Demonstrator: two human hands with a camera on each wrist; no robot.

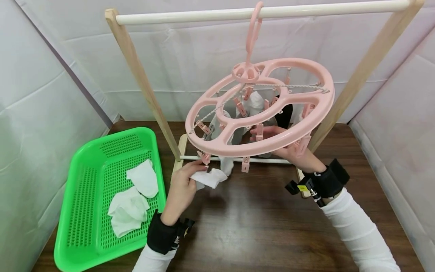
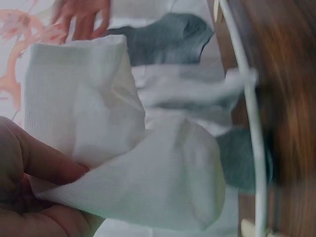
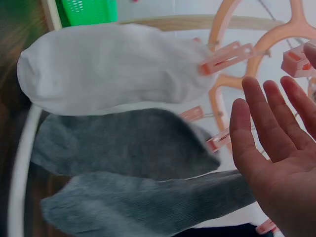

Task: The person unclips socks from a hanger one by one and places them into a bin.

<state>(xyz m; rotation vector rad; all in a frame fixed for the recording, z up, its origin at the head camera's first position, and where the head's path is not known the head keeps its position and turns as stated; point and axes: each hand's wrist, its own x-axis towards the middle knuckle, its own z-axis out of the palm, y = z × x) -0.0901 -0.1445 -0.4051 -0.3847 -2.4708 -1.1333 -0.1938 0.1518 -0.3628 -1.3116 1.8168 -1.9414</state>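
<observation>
The left hand (image 1: 181,187) is pinching a white sock (image 1: 210,177) between thumb and fingers, and the sock is folding over on itself below the near left edge of the pink hanging rack (image 1: 326,102), above the table (image 1: 258,226) and just right of the green basket's (image 1: 66,196) right edge. The right hand (image 3: 289,170) is reaching under the rack's near right edge, its fingers standing apart and gripping nothing (whether the thumb is touching a clip is hard to tell). A clip (image 1: 204,156) is dangling right by the left fingertips, while another white sock (image 3: 113,69) and grey socks (image 3: 128,143) are hanging from the rack.

The likeliest trouble is a poor bite: with the sock creasing, a clip could be catching only one thin layer, and the sock would be dropping to the table. The rack is tilting and depending on one hook (image 1: 252,34), so a wrist strap (image 1: 326,179) knocking its rim could be setting everything swinging, pulling a clip away from the fingers.
</observation>
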